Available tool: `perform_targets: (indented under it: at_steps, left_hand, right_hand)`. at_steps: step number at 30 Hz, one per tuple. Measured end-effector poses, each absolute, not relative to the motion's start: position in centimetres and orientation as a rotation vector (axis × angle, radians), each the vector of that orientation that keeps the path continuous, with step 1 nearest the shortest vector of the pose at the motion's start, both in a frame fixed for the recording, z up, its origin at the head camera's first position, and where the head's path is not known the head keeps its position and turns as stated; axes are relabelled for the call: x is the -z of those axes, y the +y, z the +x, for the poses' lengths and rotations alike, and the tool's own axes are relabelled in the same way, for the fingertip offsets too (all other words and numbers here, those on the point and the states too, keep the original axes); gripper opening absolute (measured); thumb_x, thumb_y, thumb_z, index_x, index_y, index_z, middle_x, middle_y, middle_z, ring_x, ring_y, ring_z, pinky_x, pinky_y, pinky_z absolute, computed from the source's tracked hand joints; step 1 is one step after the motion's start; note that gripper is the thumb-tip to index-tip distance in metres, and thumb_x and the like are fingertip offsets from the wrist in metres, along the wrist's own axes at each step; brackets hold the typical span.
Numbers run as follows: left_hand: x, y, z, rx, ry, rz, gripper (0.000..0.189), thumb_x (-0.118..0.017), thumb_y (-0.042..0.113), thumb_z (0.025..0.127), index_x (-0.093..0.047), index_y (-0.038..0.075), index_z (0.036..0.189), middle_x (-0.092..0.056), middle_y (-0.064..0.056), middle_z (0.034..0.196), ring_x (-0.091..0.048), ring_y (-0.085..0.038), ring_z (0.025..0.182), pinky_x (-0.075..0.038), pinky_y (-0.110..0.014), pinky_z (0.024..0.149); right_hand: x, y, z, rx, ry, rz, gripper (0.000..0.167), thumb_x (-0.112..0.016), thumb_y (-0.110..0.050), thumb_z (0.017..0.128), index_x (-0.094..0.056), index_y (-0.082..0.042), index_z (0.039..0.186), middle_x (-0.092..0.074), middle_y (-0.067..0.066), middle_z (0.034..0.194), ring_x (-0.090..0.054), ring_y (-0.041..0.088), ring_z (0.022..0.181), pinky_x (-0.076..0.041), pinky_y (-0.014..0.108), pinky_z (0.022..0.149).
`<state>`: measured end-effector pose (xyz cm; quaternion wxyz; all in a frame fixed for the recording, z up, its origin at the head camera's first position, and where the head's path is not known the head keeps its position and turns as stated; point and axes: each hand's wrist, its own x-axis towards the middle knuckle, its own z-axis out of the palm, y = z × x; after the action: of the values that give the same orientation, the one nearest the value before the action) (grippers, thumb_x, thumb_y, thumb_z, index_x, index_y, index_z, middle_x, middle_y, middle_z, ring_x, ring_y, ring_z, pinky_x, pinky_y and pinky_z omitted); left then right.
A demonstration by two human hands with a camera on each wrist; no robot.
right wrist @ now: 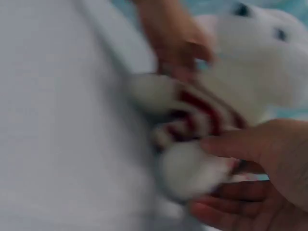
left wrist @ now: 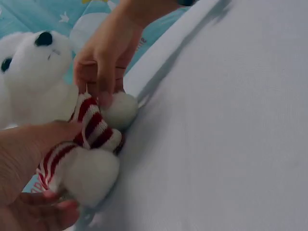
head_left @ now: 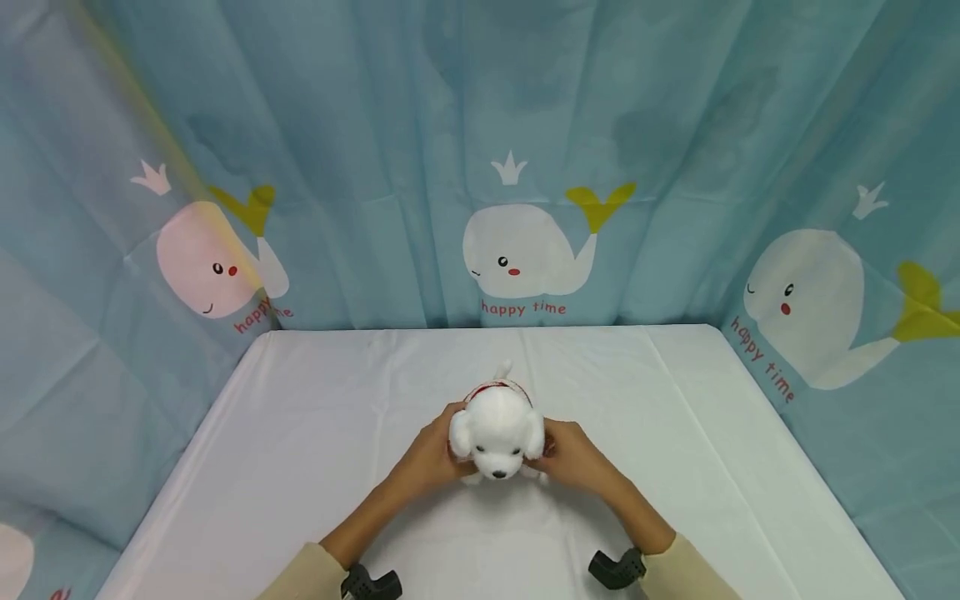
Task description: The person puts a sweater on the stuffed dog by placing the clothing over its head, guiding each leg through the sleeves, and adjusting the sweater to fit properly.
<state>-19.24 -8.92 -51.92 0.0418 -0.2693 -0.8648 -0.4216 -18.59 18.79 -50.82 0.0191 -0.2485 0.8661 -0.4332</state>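
Note:
A white plush dog (head_left: 498, 421) with floppy ears and a dark nose stands on the white table, facing me. It wears a red-and-white striped knitted sweater (left wrist: 94, 122), seen best in the left wrist view. My left hand (head_left: 437, 450) holds one side of its body, thumb across the sweater and fingers round by a front paw (left wrist: 91, 175). On the other side my right hand (head_left: 576, 455) grips the body the same way, near the other paw (right wrist: 185, 168). The head hides part of the sweater in the head view; the right wrist view is blurred.
The table (head_left: 322, 400) has a white cloth with faint creases. Blue curtains (head_left: 360, 167) printed with whales and lettering hang behind it and along both sides. A dark wrist device (head_left: 371, 583) sits at the left sleeve, another device (head_left: 618, 569) at the right.

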Motion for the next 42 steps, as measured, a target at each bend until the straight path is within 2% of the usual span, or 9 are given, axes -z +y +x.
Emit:
perform_targets:
  at_steps: [4, 8, 12, 15, 22, 29, 33, 36, 42]
  left_hand:
    - [51.9, -8.2, -19.4, 1.282, -2.579, -0.87, 0.101, -0.092, 0.024, 0.072, -0.037, 0.019, 0.156, -0.042, -0.01, 0.146, -0.042, -0.028, 0.131, -0.046, -0.052, 0.1]
    - [52.3, -7.3, -20.1, 1.568, -2.421, -0.96, 0.102, -0.088, 0.011, 0.075, -0.029, 0.012, 0.158, -0.028, -0.017, 0.157, -0.031, -0.032, 0.141, -0.037, -0.057, 0.106]
    - [52.9, -6.4, -20.9, 1.804, -2.227, -1.097, 0.099, -0.083, 0.009, 0.081, -0.02, -0.001, 0.157, -0.026, -0.022, 0.158, -0.031, -0.03, 0.143, -0.031, -0.044, 0.115]
    - [53.2, -5.8, -21.5, 1.821, -2.115, -1.182, 0.096, -0.082, 0.024, 0.087, -0.021, -0.006, 0.155, -0.029, -0.027, 0.155, -0.033, -0.032, 0.143, -0.028, -0.033, 0.117]
    - [52.8, -5.6, -21.6, 1.891, -1.92, -1.272, 0.098, -0.076, 0.042, 0.09, -0.024, -0.016, 0.15, -0.031, -0.038, 0.149, -0.034, -0.05, 0.137, -0.03, -0.03, 0.116]
    - [51.8, -6.0, -21.2, 1.968, -1.903, -1.279, 0.092, -0.078, 0.031, 0.091, -0.025, -0.015, 0.15, -0.031, -0.036, 0.151, -0.036, -0.046, 0.14, -0.032, -0.031, 0.116]
    - [51.9, -5.9, -21.2, 2.025, -1.88, -1.343, 0.094, -0.078, 0.028, 0.09, -0.021, -0.015, 0.151, -0.03, -0.038, 0.151, -0.038, -0.032, 0.143, -0.032, -0.031, 0.116]
    - [51.3, -6.0, -20.8, 2.086, -1.863, -1.361, 0.095, -0.078, 0.029, 0.09, -0.02, -0.017, 0.15, -0.029, -0.041, 0.149, -0.041, -0.02, 0.141, -0.034, -0.03, 0.114]
    - [51.6, -6.3, -21.1, 2.006, -1.912, -1.322, 0.08, -0.076, 0.022, 0.092, -0.031, -0.009, 0.151, -0.048, -0.017, 0.147, -0.047, -0.018, 0.136, -0.036, -0.032, 0.114]
  right_hand:
    - [50.2, 20.2, -20.4, 1.497, 2.595, -0.5, 0.029, -0.069, -0.01, 0.095, -0.07, -0.003, 0.124, -0.074, 0.004, 0.097, -0.071, 0.022, 0.083, -0.058, 0.03, 0.068]
    - [50.8, 19.6, -22.1, 1.489, 2.69, -0.311, 0.027, -0.069, -0.011, 0.095, -0.072, 0.003, 0.117, -0.075, 0.007, 0.093, -0.071, 0.02, 0.079, -0.056, 0.027, 0.065]
    - [51.3, 18.3, -22.8, 1.392, 2.794, -0.313, 0.014, -0.072, -0.002, 0.085, -0.078, 0.001, 0.097, -0.075, 0.005, 0.084, -0.067, 0.013, 0.075, -0.054, 0.03, 0.067]
    - [51.1, 17.8, -22.9, 1.39, 2.867, -0.298, 0.006, -0.074, 0.002, 0.081, -0.077, -0.003, 0.082, -0.071, 0.002, 0.073, -0.064, 0.013, 0.068, -0.054, 0.033, 0.066]
    - [50.7, 17.7, -23.4, 1.254, 3.014, -0.304, 0.016, -0.079, 0.001, 0.082, -0.072, -0.005, 0.069, -0.064, -0.002, 0.06, -0.056, 0.009, 0.055, -0.047, 0.026, 0.052]
    - [50.6, 18.4, -24.6, 1.268, 2.937, -0.256, 0.016, -0.078, 0.0, 0.085, -0.073, -0.004, 0.07, -0.065, 0.0, 0.058, -0.059, 0.011, 0.049, -0.048, 0.026, 0.049]
    - [51.1, 19.1, -25.0, 1.365, 2.76, -0.275, 0.006, -0.073, -0.004, 0.091, -0.077, -0.003, 0.088, -0.071, 0.001, 0.074, -0.066, 0.013, 0.066, -0.052, 0.028, 0.06]
    - [51.2, 18.9, -25.1, 1.413, 2.684, -0.316, 0.011, -0.07, -0.011, 0.095, -0.077, -0.005, 0.1, -0.073, 0.001, 0.087, -0.066, 0.013, 0.08, -0.052, 0.03, 0.069]
    - [51.4, 17.7, -25.7, 1.377, 2.855, -0.362, 0.01, -0.071, -0.011, 0.096, -0.077, -0.005, 0.091, -0.067, -0.001, 0.071, -0.058, 0.01, 0.061, -0.047, 0.026, 0.056]
